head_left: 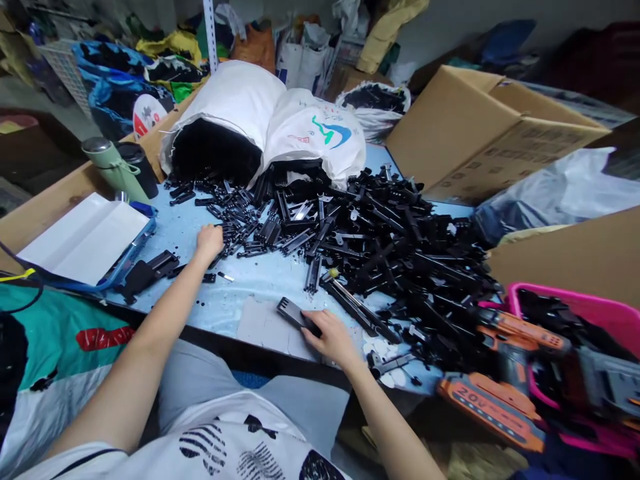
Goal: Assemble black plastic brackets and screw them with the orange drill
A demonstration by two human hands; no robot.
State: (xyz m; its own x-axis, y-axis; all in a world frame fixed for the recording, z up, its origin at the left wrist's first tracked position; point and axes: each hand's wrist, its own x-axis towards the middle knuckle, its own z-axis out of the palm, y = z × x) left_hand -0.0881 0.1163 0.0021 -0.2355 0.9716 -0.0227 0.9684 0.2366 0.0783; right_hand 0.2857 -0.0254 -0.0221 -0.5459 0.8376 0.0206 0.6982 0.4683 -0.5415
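My right hand (330, 337) is closed around one end of a black slotted plastic part (290, 312), just above a flat grey cardboard piece (255, 327) at the table's front edge. Farther left, my left hand (209, 243) reaches to the edge of a heap of small black parts (240, 220); its fingers are bent in among them, and what they touch is hidden. A larger pile of long black parts (395, 247) spreads to the right of both hands. Two long rods (350, 300) lie at the near side of that pile.
Two white sacks (235, 93) spill black parts at the back. An orange cordless drill (500, 380) sits at right by a pink basket (590, 307). A cardboard box (470, 140) stands behind. At left are a green bottle (113, 167) and a blue tray with paper (85, 240).
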